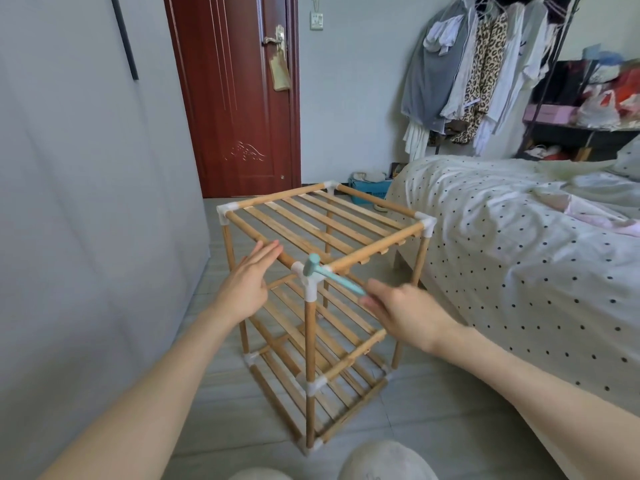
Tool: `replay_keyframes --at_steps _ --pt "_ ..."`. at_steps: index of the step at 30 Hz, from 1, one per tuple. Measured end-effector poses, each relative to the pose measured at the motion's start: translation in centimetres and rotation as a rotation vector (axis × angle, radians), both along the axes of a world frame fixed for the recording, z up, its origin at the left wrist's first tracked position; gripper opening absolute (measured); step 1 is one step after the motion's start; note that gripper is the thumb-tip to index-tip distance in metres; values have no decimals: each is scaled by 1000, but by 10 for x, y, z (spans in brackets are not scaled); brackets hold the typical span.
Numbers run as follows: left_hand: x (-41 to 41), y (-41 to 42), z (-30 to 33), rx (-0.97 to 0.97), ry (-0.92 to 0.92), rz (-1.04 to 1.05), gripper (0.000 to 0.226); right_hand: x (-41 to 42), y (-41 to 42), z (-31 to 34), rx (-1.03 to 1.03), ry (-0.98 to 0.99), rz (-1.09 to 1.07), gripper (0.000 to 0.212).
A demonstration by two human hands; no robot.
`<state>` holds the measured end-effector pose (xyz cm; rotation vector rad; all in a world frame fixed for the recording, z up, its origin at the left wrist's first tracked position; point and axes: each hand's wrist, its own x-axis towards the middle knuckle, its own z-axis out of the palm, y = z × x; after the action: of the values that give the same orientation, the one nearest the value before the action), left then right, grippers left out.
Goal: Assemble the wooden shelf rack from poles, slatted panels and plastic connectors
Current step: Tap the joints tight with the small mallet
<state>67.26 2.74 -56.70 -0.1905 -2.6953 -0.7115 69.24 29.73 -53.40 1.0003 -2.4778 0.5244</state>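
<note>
A bedroom with a grey tiled floor (433,420), a dark red door (232,98) and a bed under a dotted white cover (519,265). Before me stands the three-tier wooden shelf rack with slatted panels (311,306). My left hand (251,278) lies flat, fingers straight, on its top front pole. My right hand (405,313) grips the handle of a small light-blue plastic hammer (329,273), whose head meets the white plastic corner connector (308,282) between my hands.
</note>
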Motion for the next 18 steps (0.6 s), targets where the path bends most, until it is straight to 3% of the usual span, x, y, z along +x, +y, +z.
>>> replay_keyframes --at_steps 2,4,5,8,10,12,13,14,16,18 --pt "-1 0 -1 7 -2 3 80 -8 1 9 -63 -38 -13 21" --pt "-1 -1 -1 14 5 3 80 -12 -1 25 -512 49 -63 20" --pt "-1 -1 -2 19 5 3 80 -12 -2 25 -539 29 -50 20" --pt "1 -1 -3 30 -9 10 80 2 -5 4 -28 -199 65 19" --pt "0 -2 -3 31 -6 15 81 -7 -1 12 -162 -181 38 19" --pt "0 -2 -4 39 -3 15 81 -9 1 22 -538 -15 -30 15" --pt "0 -1 -4 42 -3 13 81 -9 0 20 -574 -6 -52 17" --pt "1 -1 -4 43 -4 12 81 -5 -2 15 -501 -48 -43 18" --pt "1 -1 -4 39 -4 11 81 0 -4 -5 -147 -190 -7 20" --pt "1 -1 -4 39 0 15 81 -7 3 -1 -175 -179 3 19"
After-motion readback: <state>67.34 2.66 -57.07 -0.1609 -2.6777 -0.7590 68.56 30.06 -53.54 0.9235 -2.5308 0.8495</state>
